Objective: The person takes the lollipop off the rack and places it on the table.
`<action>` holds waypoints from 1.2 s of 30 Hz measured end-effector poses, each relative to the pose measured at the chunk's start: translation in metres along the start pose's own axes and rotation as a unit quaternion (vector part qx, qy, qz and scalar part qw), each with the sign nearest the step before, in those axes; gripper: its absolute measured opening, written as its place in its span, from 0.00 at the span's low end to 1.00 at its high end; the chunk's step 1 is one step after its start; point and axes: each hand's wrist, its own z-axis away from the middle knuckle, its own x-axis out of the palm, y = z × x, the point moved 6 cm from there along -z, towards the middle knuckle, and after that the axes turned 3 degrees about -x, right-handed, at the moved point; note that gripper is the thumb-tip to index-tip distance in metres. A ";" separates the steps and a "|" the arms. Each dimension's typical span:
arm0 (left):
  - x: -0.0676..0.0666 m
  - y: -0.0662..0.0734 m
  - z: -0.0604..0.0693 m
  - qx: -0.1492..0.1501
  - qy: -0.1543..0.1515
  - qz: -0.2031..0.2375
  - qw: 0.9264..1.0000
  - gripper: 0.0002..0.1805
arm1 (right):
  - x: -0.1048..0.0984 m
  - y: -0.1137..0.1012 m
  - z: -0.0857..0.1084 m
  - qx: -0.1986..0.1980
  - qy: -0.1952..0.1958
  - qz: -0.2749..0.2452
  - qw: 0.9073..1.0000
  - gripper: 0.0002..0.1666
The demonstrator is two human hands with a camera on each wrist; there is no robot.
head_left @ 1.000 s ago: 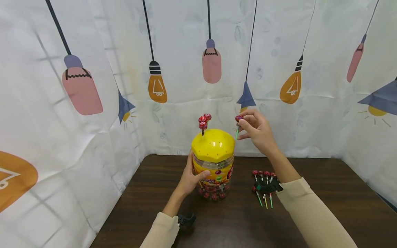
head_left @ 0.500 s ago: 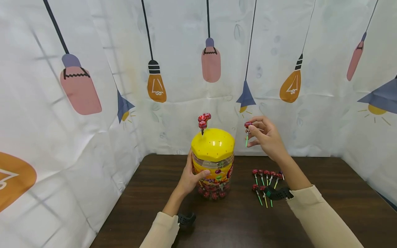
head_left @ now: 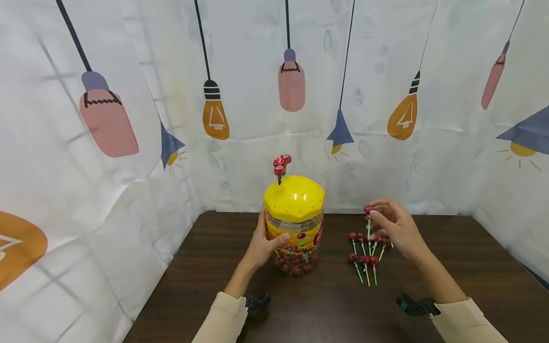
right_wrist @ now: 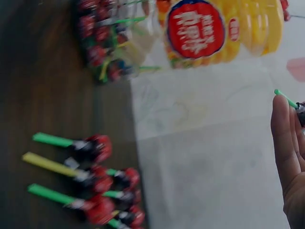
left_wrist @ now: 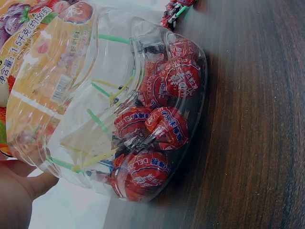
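Observation:
A clear candy jar (head_left: 296,240) with a yellow perforated lid (head_left: 296,200) stands upright on the table, red-wrapped lollipops (left_wrist: 145,171) showing through its base. My left hand (head_left: 262,245) grips it from the left, thumb across the front. Three lollipops (head_left: 279,170) stick up from the lid's left side. Between the thumb and fingers of my right hand (head_left: 396,228), a lollipop (head_left: 369,210) is pinched by its head, green stick downward. This hand is above the far end of a group of lollipops (head_left: 365,259) lying in two rows. The right wrist view is blurred.
The dark wooden table (head_left: 206,286) ends at a white curtain (head_left: 249,157) printed with lamps. Black wrist straps sit near both sleeves, the left one (head_left: 257,302) close to the tabletop.
My right hand has moved from beside the jar's lid rightward and down, still pinching the lollipop, to above the lying lollipops. The left hand and jar stay in place.

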 end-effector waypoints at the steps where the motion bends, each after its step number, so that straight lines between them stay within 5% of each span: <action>1: 0.000 0.000 0.000 0.000 0.000 0.000 1.000 0.55 | -0.003 0.006 0.007 0.006 0.001 0.002 1.000 0.19; 14: -0.002 -0.003 0.000 -0.003 0.007 -0.005 1.000 0.55 | -0.020 0.071 0.058 0.065 -0.010 0.014 0.998 0.19; 36: 0.000 -0.002 -0.001 -0.010 0.004 -0.002 1.000 0.54 | -0.031 0.109 0.072 0.187 -0.093 0.046 0.977 0.25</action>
